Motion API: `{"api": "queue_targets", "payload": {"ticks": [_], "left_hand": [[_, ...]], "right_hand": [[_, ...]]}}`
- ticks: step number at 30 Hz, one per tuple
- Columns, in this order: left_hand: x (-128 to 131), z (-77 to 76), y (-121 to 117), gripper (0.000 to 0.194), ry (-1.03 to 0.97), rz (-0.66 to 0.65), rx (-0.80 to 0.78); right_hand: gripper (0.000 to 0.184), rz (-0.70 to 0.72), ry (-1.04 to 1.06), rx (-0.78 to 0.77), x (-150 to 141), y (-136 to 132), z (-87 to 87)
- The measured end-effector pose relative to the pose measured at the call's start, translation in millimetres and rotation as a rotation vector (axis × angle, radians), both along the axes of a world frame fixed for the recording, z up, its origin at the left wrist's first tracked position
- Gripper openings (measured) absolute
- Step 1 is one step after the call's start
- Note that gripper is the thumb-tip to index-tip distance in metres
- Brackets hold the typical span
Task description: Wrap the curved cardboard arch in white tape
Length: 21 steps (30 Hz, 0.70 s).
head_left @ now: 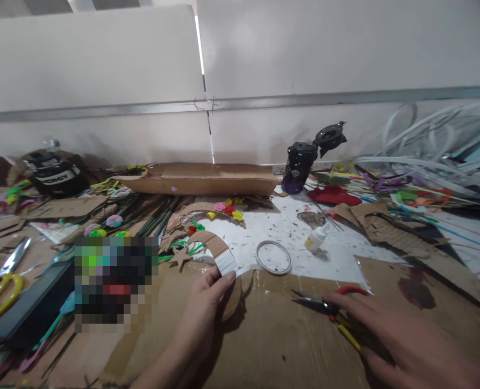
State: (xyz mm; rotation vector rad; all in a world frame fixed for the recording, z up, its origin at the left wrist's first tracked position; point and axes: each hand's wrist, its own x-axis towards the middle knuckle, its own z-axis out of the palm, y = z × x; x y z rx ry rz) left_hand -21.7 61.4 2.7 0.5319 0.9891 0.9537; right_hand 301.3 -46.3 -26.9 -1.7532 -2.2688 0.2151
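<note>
Nearest us, our left hand pinches a taped cardboard crescent between fingers and thumb above a cardboard sheet; to the right, our right hand, fingers apart, rests on red-handled pliers.

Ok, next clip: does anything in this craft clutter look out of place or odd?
Yes. A pixelated block covers the left-centre of the scene, hiding whatever lies there. A dark stain also marks the cardboard sheet at right, and the white paper is speckled with dark scraps.
</note>
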Motion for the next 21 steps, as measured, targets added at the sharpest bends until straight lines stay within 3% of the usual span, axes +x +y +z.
{"api": "queue_targets", "payload": {"ticks": [5, 10, 14, 18, 21], "left_hand": [[-3, 2.5, -1, 0.027, 0.016, -0.007, -0.008], [-3, 1.2, 0, 0.035, -0.017, -0.02, 0.022], [-3, 0.4, -1, 0.039, -0.021, -0.032, 0.028], [-3, 1.9, -1, 0.042, -0.039, -0.015, 0.04], [-3, 1.5, -1, 0.04, -0.063, -0.012, 0.044]], "right_hand": [[0.086, 0.02, -0.007, 0.006, 14, -2, -6.0], [0.068, 0.034, -0.021, -0.046, 7, 12, 15.5], [0.069, 0.016, -0.02, -0.056, -1, 18, 28.0], [0.069, -0.043, 0.082, -0.074, -6, 19, 33.2], [0.056, -0.07, 0.232, -0.102, -16, 20, 38.1]]}}
